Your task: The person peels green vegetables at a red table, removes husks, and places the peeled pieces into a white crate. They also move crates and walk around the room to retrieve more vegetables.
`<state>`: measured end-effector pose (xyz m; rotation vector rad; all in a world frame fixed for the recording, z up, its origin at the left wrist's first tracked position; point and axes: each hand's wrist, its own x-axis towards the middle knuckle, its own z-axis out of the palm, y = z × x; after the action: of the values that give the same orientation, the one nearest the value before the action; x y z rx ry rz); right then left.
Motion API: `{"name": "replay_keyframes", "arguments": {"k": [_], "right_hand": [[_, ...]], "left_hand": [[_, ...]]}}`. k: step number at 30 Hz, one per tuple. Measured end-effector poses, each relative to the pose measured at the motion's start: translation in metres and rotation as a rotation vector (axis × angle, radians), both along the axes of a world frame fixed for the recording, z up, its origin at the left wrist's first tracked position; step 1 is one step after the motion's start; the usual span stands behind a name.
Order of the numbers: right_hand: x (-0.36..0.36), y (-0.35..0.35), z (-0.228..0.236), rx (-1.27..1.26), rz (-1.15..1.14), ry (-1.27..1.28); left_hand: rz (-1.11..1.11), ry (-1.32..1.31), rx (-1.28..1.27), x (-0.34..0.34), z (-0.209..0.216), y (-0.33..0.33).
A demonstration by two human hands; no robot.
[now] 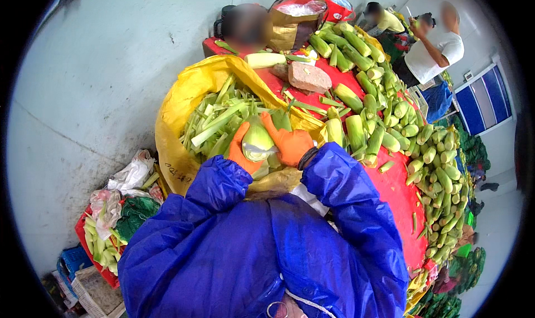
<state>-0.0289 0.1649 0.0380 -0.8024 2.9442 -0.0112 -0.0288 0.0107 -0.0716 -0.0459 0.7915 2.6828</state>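
My left hand, in an orange glove, wraps round a green ear of corn with its cut base turned toward me. A thin knife blade lies across that base. My right hand, gloved in orange too, is closed on the knife, its handle hidden by the fingers, while the index finger reaches along the ear. Both hands are over a yellow sack with its mouth open, full of stripped green husks.
Corn ears lie heaped along the red table on the right. A reddish brick sits beyond the sack. Bags stand at the far end. Lower left holds a red crate of husks. People are at the far right.
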Motion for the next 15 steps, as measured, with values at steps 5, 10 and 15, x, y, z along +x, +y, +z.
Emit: {"name": "replay_keyframes", "arguments": {"k": [5, 10, 15], "right_hand": [[0.026, -0.025, -0.05, -0.606, -0.332, -0.23], [0.032, -0.034, -0.03, -0.967, -0.423, -0.657], [0.018, -0.053, -0.004, -0.427, -0.05, -0.043]], "left_hand": [[0.004, -0.066, 0.287, 0.005, 0.0, -0.017], [-0.028, -0.349, 0.382, -0.007, -0.001, -0.035], [-0.029, -0.329, 0.316, 0.002, 0.022, -0.042]]}}
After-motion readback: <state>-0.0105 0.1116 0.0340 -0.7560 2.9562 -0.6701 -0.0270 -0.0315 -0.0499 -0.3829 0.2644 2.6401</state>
